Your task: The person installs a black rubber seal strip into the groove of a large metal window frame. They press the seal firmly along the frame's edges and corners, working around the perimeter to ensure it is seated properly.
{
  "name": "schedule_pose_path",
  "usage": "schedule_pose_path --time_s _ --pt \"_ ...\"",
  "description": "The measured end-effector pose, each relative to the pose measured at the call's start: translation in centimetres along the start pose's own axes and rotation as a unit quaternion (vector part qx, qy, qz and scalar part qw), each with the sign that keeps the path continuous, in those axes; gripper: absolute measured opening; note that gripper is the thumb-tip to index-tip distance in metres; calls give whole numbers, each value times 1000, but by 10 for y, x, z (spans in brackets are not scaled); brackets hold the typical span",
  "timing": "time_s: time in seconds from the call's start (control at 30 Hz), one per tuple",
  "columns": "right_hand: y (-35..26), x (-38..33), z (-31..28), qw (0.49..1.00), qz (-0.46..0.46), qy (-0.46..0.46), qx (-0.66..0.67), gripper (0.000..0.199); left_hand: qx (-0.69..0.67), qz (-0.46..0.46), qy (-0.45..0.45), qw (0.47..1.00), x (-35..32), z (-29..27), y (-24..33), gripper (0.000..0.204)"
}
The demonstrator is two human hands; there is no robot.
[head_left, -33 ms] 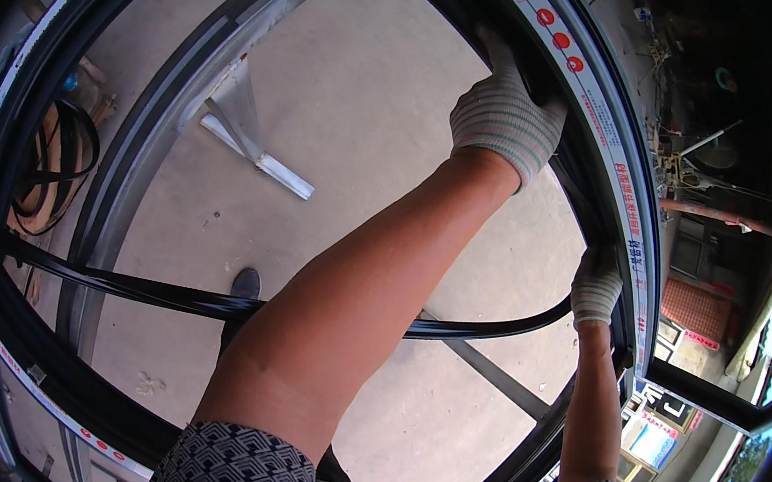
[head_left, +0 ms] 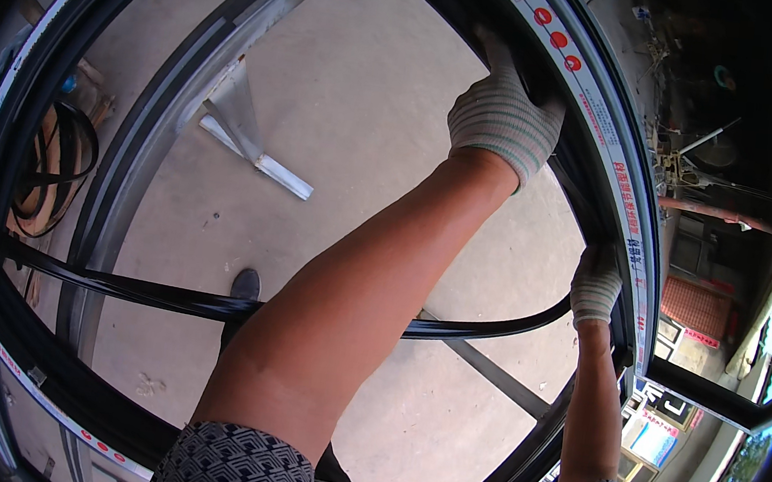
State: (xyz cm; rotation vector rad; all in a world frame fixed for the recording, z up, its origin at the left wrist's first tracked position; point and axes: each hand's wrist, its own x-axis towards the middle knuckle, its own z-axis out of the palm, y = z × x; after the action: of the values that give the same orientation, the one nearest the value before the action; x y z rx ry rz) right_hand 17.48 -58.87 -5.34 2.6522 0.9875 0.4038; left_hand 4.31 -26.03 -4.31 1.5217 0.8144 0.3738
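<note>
A large dark metal window frame (head_left: 604, 137) with printed white protective film surrounds the view. My left hand (head_left: 505, 122), in a striped knit glove, grips the inner edge of its right-hand side toward the top. One finger reaches up along the edge, while the other fingertips are lost in shadow. Lower on that side, my gloved right hand (head_left: 597, 287) is closed on the end of a black rubber strip (head_left: 489, 331) against the frame. The strip sags leftward across the opening, passes behind my left forearm and reaches the frame's left side. Shadow hides my right fingertips.
Through the opening show a concrete floor (head_left: 347, 77), a grey metal bar with a flared bracket (head_left: 239, 113), a shoe tip (head_left: 247, 283) and another bar (head_left: 498, 380). Coiled black strip (head_left: 59, 169) lies at the left. A cluttered rack (head_left: 694, 170) stands beyond the right side.
</note>
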Motion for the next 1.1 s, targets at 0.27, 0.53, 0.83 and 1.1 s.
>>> schedule_pose_path --time_s 0.27,0.53,0.83,1.1 --pt "8 -4 6 999 -18 18 -20 23 87 -7 -56 995 -12 19 4 103" --pt "-8 -1 -3 999 17 15 42 22 -42 85 156 983 5 0 -24 50" --pt "-12 -2 -7 998 4 47 43 23 -102 72 109 986 54 -25 -31 30" --pt "-11 -2 -10 999 8 31 26 24 -269 -3 -53 962 59 -40 -22 23"
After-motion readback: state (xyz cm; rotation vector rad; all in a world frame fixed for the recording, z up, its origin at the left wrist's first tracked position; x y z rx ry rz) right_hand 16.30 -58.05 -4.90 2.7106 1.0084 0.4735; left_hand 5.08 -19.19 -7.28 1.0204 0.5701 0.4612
